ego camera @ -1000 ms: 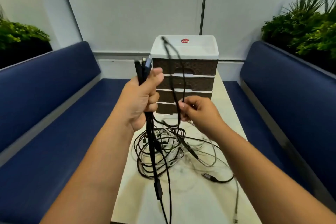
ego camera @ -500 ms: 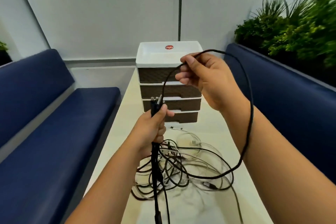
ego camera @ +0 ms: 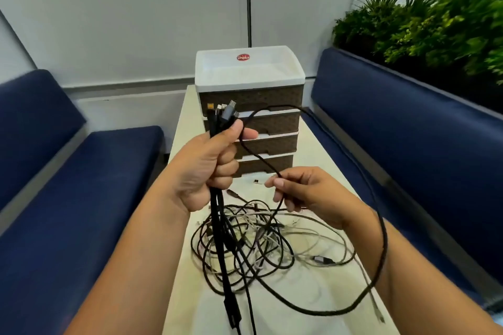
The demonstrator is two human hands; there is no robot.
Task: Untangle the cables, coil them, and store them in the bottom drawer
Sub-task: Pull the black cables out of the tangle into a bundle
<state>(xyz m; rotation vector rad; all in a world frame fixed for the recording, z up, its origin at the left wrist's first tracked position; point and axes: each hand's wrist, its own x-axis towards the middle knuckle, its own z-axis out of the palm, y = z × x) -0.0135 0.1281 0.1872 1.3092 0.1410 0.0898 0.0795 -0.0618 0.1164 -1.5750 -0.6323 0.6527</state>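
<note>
My left hand (ego camera: 209, 168) is fisted around a bundle of black cables (ego camera: 217, 215), with several plug ends sticking up above the thumb. My right hand (ego camera: 302, 193) pinches one black cable (ego camera: 381, 247) that loops from the left fist out to the right, around my right forearm. A tangle of black and white cables (ego camera: 258, 247) lies on the cream table (ego camera: 313, 149) below both hands. Behind them stands the brown and white drawer unit (ego camera: 249, 73); all its drawers, including the bottom drawer (ego camera: 269, 163), are closed.
Blue cushioned benches run along both sides of the narrow table (ego camera: 68, 198) (ego camera: 408, 130). Green plants (ego camera: 424, 16) fill a planter behind the right bench. A small loose plug (ego camera: 255, 181) lies just in front of the drawer unit.
My right hand has dropped from in front of the top drawer to just above the tangle, still holding the black cable. My left hand has risen with its bundle.
</note>
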